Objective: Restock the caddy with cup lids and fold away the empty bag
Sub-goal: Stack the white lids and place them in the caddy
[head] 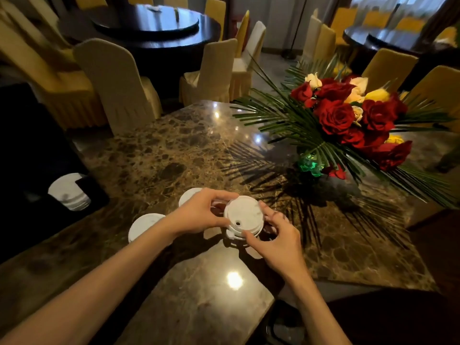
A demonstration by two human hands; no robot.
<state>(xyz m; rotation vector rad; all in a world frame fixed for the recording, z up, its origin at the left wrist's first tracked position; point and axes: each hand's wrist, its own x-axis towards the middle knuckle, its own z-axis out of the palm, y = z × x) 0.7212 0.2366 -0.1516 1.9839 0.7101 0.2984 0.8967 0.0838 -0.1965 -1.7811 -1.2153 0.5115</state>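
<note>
While both hands (206, 211) grip, lid stack (243, 216) sits between.

White lids (243, 215), brown-mottled marble tabletop (159, 155), red/yellow/cream roses (348, 113), green fronds (273, 115), black caddy (29, 155).

A lid stack (243, 217) stood on the table (159, 155), held between the left hand (199, 215) and the right hand (278, 242). Two further stacks (145, 226) (188, 195) lay left of it. At far left, a caddy (37, 170) apparently held lids (68, 192). Flowers (348, 115) lay behind, to the right; chairs (117, 85) stood beyond the table.
</note>
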